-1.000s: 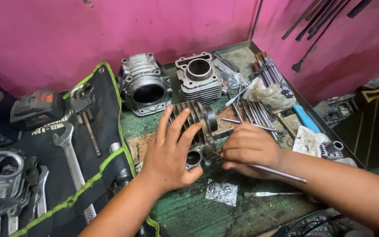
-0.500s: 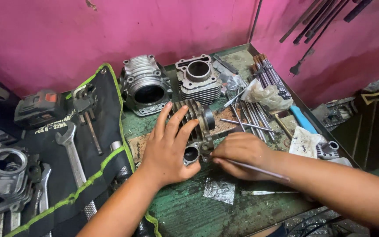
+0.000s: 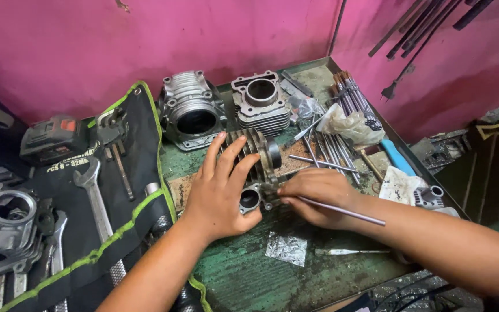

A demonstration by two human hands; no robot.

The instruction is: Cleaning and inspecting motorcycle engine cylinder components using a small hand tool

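Left hand (image 3: 220,193) is pressing down on the finned cylinder head (image 3: 253,156) lying mid-bench on the green worktop (image 3: 244,271), fingers spread over the fins, thumb beside the round port (image 3: 249,199). Right hand (image 3: 317,196) is closed around a thin metal rod (image 3: 342,211), fingertips at the port flange; compared with a second ago it is sitting closer to the left hand. Left-hand grip is reading unchanged. Two other cylinders (image 3: 226,107) are standing behind, untouched.
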